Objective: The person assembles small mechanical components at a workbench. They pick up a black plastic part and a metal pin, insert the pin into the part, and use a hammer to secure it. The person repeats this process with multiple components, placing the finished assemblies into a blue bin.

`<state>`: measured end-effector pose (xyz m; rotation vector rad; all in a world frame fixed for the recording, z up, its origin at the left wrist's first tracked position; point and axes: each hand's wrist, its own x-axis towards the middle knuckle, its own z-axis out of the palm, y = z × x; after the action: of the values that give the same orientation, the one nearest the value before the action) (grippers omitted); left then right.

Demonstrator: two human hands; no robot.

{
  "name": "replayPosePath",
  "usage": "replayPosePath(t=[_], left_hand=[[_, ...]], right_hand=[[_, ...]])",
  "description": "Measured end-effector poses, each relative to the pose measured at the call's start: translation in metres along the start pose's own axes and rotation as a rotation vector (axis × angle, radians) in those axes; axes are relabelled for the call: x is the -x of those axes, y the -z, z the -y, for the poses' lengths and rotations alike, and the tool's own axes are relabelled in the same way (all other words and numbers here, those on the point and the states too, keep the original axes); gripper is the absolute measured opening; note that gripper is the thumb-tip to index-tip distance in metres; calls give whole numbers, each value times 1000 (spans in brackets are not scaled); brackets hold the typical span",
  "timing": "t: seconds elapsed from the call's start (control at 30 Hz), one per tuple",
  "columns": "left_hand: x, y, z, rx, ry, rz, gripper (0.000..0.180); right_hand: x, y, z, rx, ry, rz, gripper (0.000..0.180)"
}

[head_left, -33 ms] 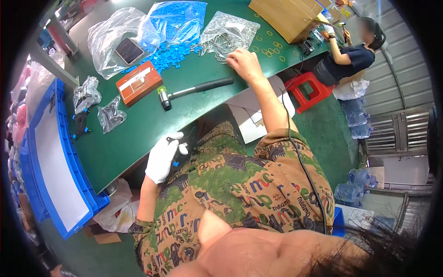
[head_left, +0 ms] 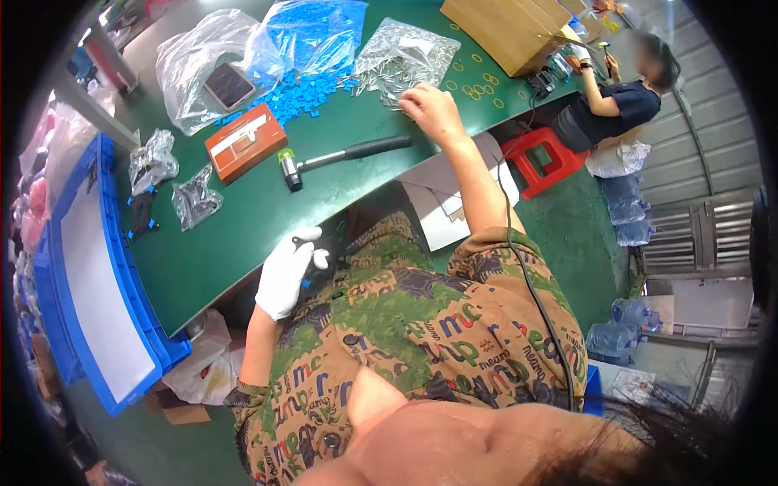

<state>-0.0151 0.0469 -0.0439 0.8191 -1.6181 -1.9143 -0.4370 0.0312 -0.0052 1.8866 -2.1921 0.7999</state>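
Observation:
My left hand (head_left: 282, 275), in a white glove, is closed around a small black part at the table's near edge. A blue bit (head_left: 306, 283) shows beside the palm, and dark clothing behind hides the part's outline. My bare right hand (head_left: 433, 113) reaches over the table with bent fingers at the near edge of a pile of silver metal pins (head_left: 389, 79). Its fingertips are pressed together, and what they hold is too small to make out. The pins spill from a clear plastic bag (head_left: 413, 44). Left of them lies a heap of small blue pieces (head_left: 296, 95).
A hammer (head_left: 348, 152) lies between my hands, beside an orange-red box (head_left: 245, 143). Bagged black parts (head_left: 196, 199), a phone (head_left: 229, 86) and rubber bands (head_left: 478, 89) are on the table. A carton (head_left: 510, 32), a red stool (head_left: 547, 162) and a co-worker (head_left: 612, 101) are at right.

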Motion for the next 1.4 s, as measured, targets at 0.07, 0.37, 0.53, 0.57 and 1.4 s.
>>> replayPosePath(t=[0.07,0.37,0.53,0.57,1.4], left_hand=[[-3,0,-2,-89,20,-9,28],[-2,-11,-19,-474,54,-69,24],[-1,-6,-10,-693,-90,-70,20],[0,-6,-9,-694,-101,-70,20],[17,6,-4,-365,136,119,33]], right_hand=[[5,0,18,-327,51,-68,12],[77,5,181,-1063,38,652,13],[85,-4,187,-936,124,640,15],[85,-6,187,-935,131,648,15],[102,-47,173,-613,685,302,28]])
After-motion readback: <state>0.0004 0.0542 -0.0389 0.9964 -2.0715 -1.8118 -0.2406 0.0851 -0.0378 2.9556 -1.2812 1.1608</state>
